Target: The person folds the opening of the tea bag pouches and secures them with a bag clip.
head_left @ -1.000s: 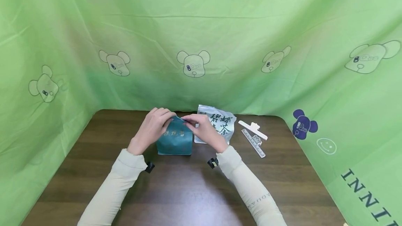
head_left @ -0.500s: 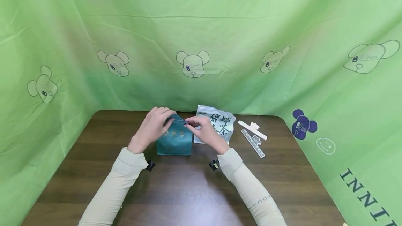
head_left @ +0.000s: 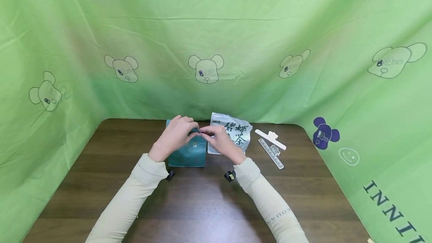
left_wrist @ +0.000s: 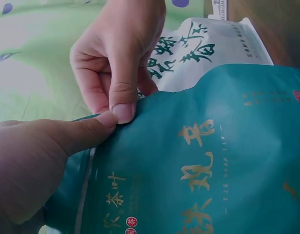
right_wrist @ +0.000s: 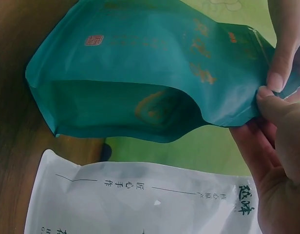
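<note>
Pinching the teal pouch (head_left: 187, 156) by its top, left hand (head_left: 176, 134) and right hand (head_left: 221, 140) meet thumb to thumb, a white pouch (head_left: 239, 128) nearby

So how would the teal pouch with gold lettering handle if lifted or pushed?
The teal pouch is probably floppy near the top: its side panel buckles inward in the right wrist view. It may resist tipping, since its wide base seems to rest on the brown wooden table. Its smooth surface could be slippery.
</note>
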`<action>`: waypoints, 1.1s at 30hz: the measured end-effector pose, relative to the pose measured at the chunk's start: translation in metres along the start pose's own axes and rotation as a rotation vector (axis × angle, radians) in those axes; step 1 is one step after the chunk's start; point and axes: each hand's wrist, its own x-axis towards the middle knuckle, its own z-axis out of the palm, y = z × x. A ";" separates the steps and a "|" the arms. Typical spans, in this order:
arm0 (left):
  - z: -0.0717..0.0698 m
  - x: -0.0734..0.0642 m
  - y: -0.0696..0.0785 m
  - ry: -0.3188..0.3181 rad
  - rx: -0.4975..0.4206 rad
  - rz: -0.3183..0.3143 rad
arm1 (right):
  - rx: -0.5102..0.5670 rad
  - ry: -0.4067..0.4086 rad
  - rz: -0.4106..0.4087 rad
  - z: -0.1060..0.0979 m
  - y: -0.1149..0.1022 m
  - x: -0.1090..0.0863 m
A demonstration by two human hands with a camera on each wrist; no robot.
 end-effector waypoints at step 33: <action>0.000 0.008 0.004 -0.070 -0.015 -0.101 | 0.087 0.045 0.055 -0.001 -0.002 -0.003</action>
